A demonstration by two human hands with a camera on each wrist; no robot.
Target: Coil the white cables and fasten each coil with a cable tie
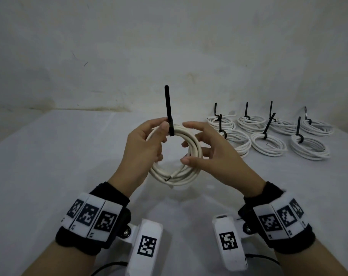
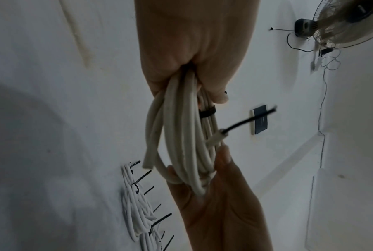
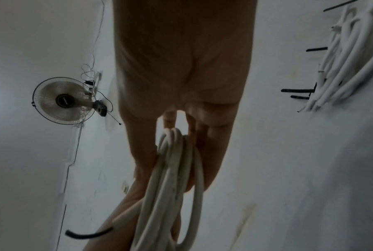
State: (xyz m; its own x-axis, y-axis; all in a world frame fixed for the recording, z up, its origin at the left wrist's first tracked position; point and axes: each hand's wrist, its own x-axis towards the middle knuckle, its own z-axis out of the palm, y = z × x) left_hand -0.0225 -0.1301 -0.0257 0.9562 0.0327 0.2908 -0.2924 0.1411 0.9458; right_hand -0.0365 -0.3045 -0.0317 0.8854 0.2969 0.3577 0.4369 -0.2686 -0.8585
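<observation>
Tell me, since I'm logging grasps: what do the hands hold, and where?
Both hold the white cable coil: left hand grips its left side, right hand its right side.

From the head view, the left hand [image 1: 144, 148] covers the near-left arc of the coil of white round cable [image 1: 177, 156], so where its fingers meet the strands cannot be seen there. The right hand [image 1: 213, 154] blocks the coil's right side and part of one finished white coil [image 1: 238, 142] behind it. The black plastic cable tie [image 1: 168, 110] wraps the top, but its locking head is too small to make out. The rightmost finished coils run close to the picture's edge. In the right wrist view, the palm hides most fingers, and the coil is cut off at the bottom edge. The wall fan [image 2: 342, 22] is clipped by the left wrist view's corner.
</observation>
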